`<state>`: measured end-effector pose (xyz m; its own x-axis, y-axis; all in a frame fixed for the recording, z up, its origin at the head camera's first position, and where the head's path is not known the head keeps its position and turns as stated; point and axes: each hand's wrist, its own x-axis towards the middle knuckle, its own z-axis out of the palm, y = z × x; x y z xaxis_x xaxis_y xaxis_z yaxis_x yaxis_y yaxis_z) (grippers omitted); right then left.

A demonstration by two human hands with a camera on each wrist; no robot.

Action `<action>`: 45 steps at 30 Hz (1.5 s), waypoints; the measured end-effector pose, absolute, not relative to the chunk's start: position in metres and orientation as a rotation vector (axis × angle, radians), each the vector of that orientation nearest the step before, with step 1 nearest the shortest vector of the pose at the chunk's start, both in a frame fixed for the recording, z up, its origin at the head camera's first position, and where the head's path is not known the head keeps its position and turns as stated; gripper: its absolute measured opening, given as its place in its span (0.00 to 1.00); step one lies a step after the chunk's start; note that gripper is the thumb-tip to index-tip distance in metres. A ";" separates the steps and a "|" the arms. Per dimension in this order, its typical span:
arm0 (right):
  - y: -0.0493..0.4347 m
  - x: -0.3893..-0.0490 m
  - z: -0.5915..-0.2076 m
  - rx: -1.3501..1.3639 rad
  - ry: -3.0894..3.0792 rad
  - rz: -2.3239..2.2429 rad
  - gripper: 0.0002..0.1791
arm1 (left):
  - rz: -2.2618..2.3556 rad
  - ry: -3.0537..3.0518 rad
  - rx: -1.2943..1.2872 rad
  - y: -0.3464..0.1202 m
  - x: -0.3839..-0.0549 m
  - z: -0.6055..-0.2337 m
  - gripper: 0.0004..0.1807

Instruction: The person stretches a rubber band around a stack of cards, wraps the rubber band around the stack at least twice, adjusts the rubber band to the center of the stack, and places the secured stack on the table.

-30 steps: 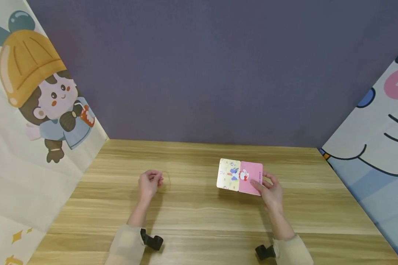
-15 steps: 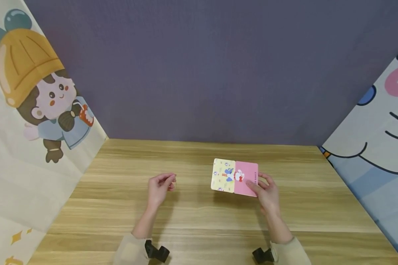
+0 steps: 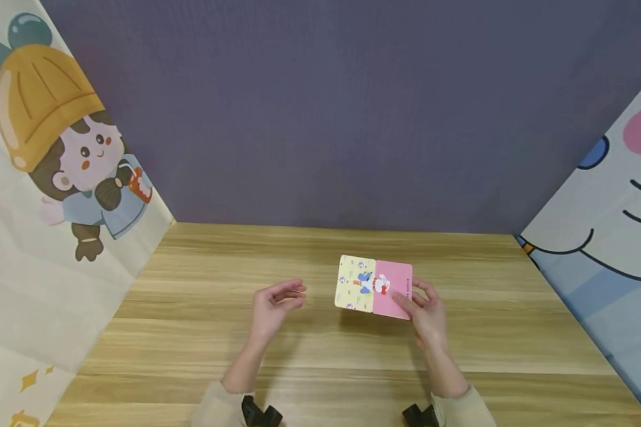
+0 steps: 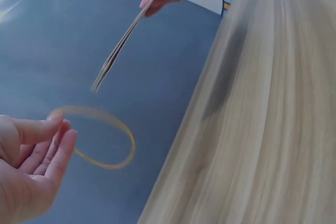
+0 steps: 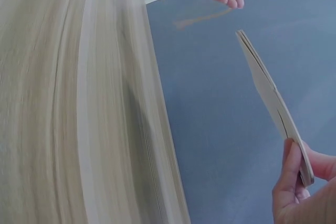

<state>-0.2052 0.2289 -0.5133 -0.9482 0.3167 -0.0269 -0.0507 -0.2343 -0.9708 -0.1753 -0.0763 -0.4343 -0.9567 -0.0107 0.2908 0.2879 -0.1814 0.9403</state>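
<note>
My left hand [image 3: 274, 308] pinches a thin yellow rubber band [image 4: 131, 142] between thumb and fingers. The band hangs in a wide loop in the left wrist view and is barely visible from the head. To the right, my right hand [image 3: 429, 314] holds a card booklet [image 3: 355, 286] by its right edge, thumb on the face. One panel is yellow and the other pink, with a rabbit picture across both. Its edge [image 5: 268, 87] shows several thin layers in the right wrist view. Band and booklet are apart, both held above the table.
The wooden table [image 3: 320, 350] spreads beneath both hands. A dark blue-grey panel [image 3: 320, 118] rises at its back edge. Printed cartoon sheets flank it, a child in a yellow hat [image 3: 85, 148] at left and a white figure [image 3: 619, 207] at right.
My left hand has moved to the right with the rubber band, closer to the booklet. My right hand has brought the booklet slightly left, still gripping it.
</note>
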 end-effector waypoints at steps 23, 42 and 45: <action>0.213 -0.203 -0.516 -0.300 -1.640 2.358 0.34 | -1.821 -1.937 -0.430 -0.043 -0.153 -0.394 0.07; 0.203 -0.195 -0.516 -0.191 -1.658 2.402 0.44 | -1.554 -2.048 -0.414 -0.023 -0.174 -0.405 0.10; 0.203 -0.192 -0.514 -0.172 -1.691 2.393 0.44 | -1.513 -2.063 -0.425 -0.023 -0.176 -0.404 0.10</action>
<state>-0.1922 0.2028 -0.5139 -0.9721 0.2335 0.0231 -0.0998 -0.3221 -0.9414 -0.1760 -0.0225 -0.4037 -0.8036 -0.0626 0.5919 0.5456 0.3197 0.7747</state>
